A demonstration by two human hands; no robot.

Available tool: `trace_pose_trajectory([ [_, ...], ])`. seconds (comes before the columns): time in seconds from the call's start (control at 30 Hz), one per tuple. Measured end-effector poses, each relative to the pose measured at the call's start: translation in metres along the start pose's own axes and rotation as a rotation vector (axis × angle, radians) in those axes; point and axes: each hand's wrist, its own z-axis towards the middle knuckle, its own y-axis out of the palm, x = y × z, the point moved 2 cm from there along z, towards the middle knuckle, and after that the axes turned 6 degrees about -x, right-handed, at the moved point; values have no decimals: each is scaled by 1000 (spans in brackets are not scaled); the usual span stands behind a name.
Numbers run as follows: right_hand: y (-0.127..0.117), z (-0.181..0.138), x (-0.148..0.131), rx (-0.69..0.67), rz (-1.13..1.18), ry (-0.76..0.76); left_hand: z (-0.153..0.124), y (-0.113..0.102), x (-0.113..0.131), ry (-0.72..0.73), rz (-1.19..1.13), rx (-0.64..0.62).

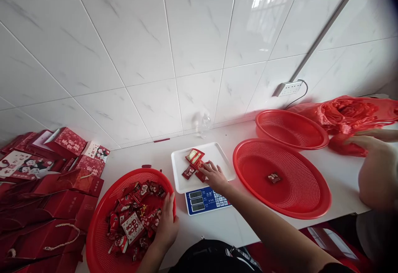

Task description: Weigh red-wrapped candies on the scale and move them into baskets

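My left hand (168, 225) is closed over the right rim of a red plastic basket (101, 206). Inside that basket lie many small red candy packets (137, 194) and a square patterned packet (132, 226). Over the white tray (222, 152) of a weighing scale (207, 199), my right hand (215, 177) reaches with its fingers apart. Its fingertips are at a few flat red packets, partly covering one. A dark red packet (188, 172) and a red packet with a pale gold face (195, 156) show beside the fingers.
Right of the scale stands a red basket (239, 152) with one small packet (274, 177); another red basket (263, 119) sits behind. A co-worker's hands (370, 142) touch red plastic bags (345, 111). Red gift boxes (71, 142) fill the left. A power strip (289, 88) is on the wall.
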Motion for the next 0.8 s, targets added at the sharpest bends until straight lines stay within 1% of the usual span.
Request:
trace_pose_trajectory([
  [0.03,0,3,-1,15,-6,-26,-3,1,-1,-11,-28,-16],
  [0.1,-3,8,-1,90,10,-78,-9,2,-4,-20,-74,-39],
  [0.17,-10,8,2,201,75,-115,-15,1,-5,-8,-98,-53],
  [0.23,-20,3,9,334,174,-103,-21,0,-7,3,-106,-69],
  [0.3,-32,-9,25,480,263,-12,-26,-2,-8,9,-109,-100],
  [0.4,-44,-37,65,679,319,226,-32,-4,-12,26,-103,-155],
  [0.5,-43,-65,104,833,222,461,-35,-7,-15,45,-81,-177],
  [0.53,-40,-71,110,857,171,492,-35,-7,-15,47,-72,-180],
  [0.57,-36,-73,111,856,130,483,-35,-8,-16,46,-63,-185],
  [0.6,-31,-72,108,821,109,441,-36,-8,-16,43,-55,-190],
  [0.63,-26,-67,100,752,109,369,-36,-9,-16,40,-46,-196],
  [0.73,-11,-40,59,448,150,149,-40,-9,-18,35,-21,-217],
  [0.77,-8,-30,44,366,144,117,-42,-9,-19,39,-13,-225],
  [0.8,-6,-20,31,308,132,117,-44,-8,-21,46,-5,-229],
])
